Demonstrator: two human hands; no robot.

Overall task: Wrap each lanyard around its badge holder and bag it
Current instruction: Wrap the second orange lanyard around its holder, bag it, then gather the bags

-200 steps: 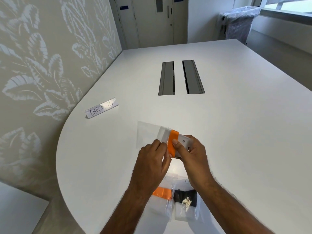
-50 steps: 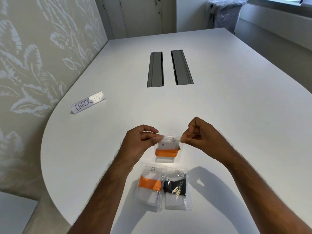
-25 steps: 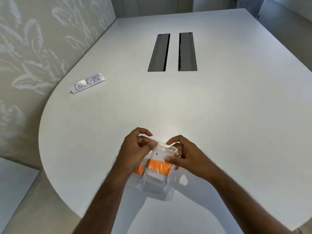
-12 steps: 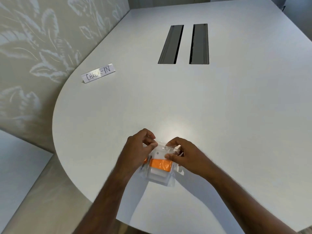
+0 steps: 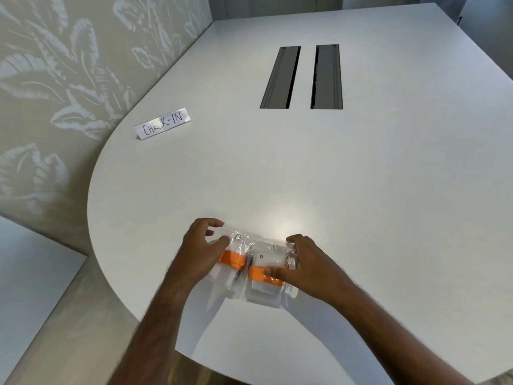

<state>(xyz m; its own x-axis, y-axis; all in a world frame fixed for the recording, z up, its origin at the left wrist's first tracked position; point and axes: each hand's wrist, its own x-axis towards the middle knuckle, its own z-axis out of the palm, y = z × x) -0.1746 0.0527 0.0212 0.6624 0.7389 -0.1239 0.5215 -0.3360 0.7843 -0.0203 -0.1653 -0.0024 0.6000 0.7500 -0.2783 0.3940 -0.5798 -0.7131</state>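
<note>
Near the front edge of the white desk [image 5: 361, 190], both hands work on clear zip bags holding badge holders w/ orange lanyards wound round them. L hand [image 5: 201, 250] sits on the left bag [image 5: 236, 245], fingers curled over its far edge and thumb pressed down on the plastic beside the orange lanyard band [image 5: 232, 258], so it grips that bag. R hand [image 5: 308, 265] holds the right bag [image 5: 266, 290]: thumb lies flat across the orange band [image 5: 261, 275] of the wrapped badge holder [image 5: 268, 259], other fingers hooked over the bag's far right corner. Right bag overlaps the left one's edge, and looks to lie on something beneath it; can't tell what. White badge holder inside right bag shows a small round hole near its top; a metal ring glints at each bag's top. No brand or print readable on bags or holders. Only legible writing: folded white paper sign [image 5: 162, 124] standing far-left on the desk, hand-lettered "CHECK-IN" in black marker, well apart from the bags. Mid-desk, two dark rectangular cable slots [image 5: 301, 76] side by side. Left of the desk, wall w/ pale leaf-pattern wallpaper [image 5: 55, 79]. Forearms bare, both entering from the bottom.
</note>
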